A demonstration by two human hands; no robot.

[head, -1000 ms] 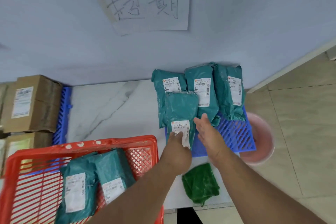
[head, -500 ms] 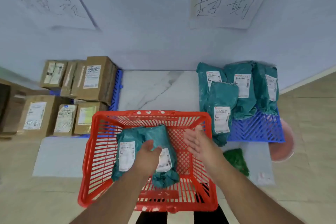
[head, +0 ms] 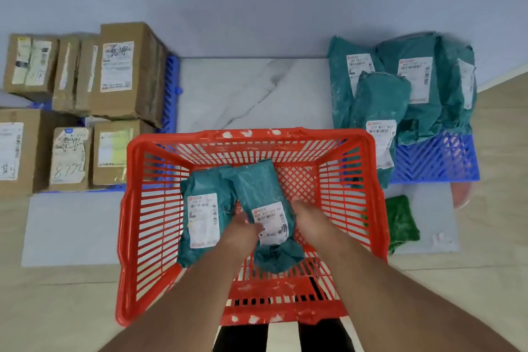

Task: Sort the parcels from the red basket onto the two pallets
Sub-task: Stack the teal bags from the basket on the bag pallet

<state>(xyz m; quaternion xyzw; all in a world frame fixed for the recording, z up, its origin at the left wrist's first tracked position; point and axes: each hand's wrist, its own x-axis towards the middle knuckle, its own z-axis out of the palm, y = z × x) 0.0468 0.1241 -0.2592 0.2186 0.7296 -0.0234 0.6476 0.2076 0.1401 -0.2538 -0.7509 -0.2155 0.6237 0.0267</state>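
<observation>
Head view: red basket point(head: 137, 208) sits on the floor between two blue pallets. Inside it lie two teal parcels; the right teal parcel point(head: 261, 194) is held from both sides, the left hand point(head: 243, 227) curled against its label edge and the right hand point(head: 310, 216) cupped round its other side. The left teal parcel point(head: 200, 208) lies beside it, touching. Cardboard boxes point(head: 128, 71) fill the left pallet point(head: 171, 94); teal bags point(head: 400, 88) rest on the right pallet point(head: 437, 157).

I see even, soft daylight, no glare. Faint shadows sit under both forearms. Wide-angle bending curves everything far from the hands; fine print beside them stays slightly soft.
</observation>
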